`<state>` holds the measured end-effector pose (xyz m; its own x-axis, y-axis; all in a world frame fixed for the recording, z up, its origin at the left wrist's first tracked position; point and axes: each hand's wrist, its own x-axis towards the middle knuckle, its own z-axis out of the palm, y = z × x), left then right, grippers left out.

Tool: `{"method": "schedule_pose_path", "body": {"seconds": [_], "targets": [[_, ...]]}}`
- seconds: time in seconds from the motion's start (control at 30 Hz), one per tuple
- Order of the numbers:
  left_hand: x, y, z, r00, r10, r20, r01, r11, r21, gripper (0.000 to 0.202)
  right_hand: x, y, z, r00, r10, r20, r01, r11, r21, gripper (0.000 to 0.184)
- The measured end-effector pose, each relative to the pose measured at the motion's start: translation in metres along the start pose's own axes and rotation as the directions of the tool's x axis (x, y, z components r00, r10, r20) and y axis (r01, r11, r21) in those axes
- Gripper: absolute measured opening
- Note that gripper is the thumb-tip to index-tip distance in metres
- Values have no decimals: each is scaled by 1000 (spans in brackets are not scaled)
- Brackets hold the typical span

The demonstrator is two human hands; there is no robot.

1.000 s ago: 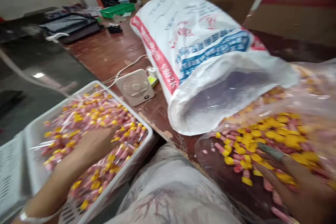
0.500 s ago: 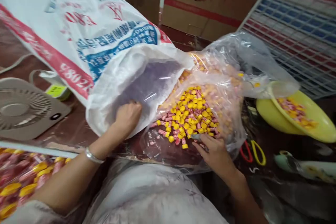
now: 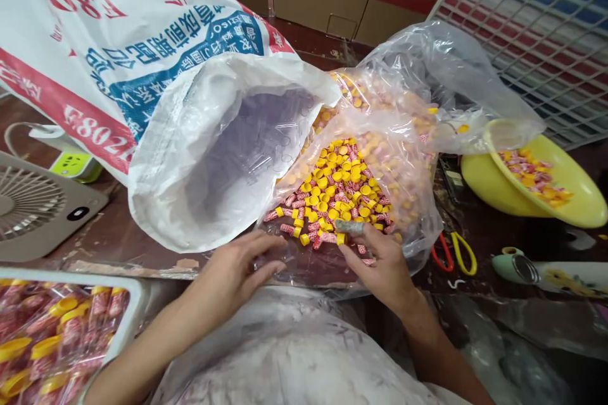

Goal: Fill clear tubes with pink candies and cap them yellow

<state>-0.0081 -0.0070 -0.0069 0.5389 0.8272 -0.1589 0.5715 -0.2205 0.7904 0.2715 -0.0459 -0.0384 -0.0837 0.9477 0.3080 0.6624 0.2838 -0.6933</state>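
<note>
My left hand [image 3: 251, 261] is in front of the white woven sack [image 3: 161, 202], fingers curled around what looks like a small clear plastic piece, hard to make out. Clear round outlines show inside the open sack. To the right, my right hand [image 3: 380, 259] pinches a small pink-patterned tube with a yellow cap [image 3: 329, 238] between thumb and index finger. A grey wrap [image 3: 349, 226] covers part of that index finger. Behind it, many similar yellow-capped tubes [image 3: 339, 171] spill from the mouth of a clear plastic bag [image 3: 403, 177].
A white box [image 3: 135, 291] of wrapped yellow-capped tubes stands at lower left, below a fan [image 3: 33, 202]. Rightward are a yellow bowl [image 3: 484, 196], scissors [image 3: 463, 253] with red and yellow handles, and a floral object [image 3: 570, 280]. A white wire rack [image 3: 527, 44] stands behind.
My left hand has come out of the sack's mouth and moved toward me and right. My right hand now shows a yellow-capped tube in its pinch. The view has shifted slightly.
</note>
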Motion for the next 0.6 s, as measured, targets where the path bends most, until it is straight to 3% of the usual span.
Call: {"method": "schedule_pose_path", "body": {"seconds": [0.1,0.23,0.3,0.4,0.53,0.6], "targets": [[4,7,15,998,43,41,-38,992,-117,26,7,-17,-3,997,33,73,-49,972,230,16],[10,15,25,999,17,32,-6,943,-331,20,19,-36,3,975,-154,158,117,968,221,10],[11,18,29,999,-47,25,53,854,-517,24,21,-41,10,952,-262,158,232,954,188,17],[13,19,33,991,-130,24,103,650,-753,33,18,-40,28,919,-356,170,352,935,55,50],[18,18,40,977,-171,129,194,456,-868,39,15,-39,51,928,-372,-6,371,926,-73,58],[21,17,40,974,-160,162,215,410,-886,36,18,-41,53,924,-383,-6,381,922,-72,61]]}}
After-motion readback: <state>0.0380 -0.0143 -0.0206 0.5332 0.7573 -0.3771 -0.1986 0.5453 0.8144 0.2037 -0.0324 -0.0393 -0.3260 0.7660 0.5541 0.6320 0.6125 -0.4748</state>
